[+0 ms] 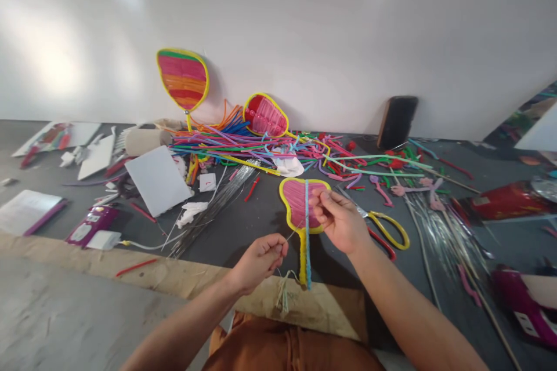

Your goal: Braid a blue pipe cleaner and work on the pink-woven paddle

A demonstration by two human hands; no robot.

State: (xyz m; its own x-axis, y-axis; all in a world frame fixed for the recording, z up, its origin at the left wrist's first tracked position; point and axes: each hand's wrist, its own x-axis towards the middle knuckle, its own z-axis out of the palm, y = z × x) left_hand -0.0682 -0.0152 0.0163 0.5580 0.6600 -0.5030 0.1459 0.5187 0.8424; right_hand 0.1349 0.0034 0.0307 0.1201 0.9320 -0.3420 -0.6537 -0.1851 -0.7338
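Observation:
A small fan (293, 197) with a pink panel, yellow fuzzy edging and a yellow handle lies in front of me, with a pale tassel (284, 295) by its handle end. Along its front runs a straight light-blue pipe cleaner (307, 243), reaching past the handle. My right hand (342, 223) is closed over the fan's right side, fingertips pinched at the pipe cleaner; the exact contact is hard to make out. Left of the handle, my left hand (260, 261) is closed in a pinch on a thin wire that slants up toward the fan.
Scissors (387, 229) with yellow and red handles lie right of the fan. Behind are piled pipe cleaners (217, 142), a striped fan (183, 78), a pink fan (266, 116) and a phone (397, 122). Wires (213, 208) lie left; a red can (513, 197) lies right.

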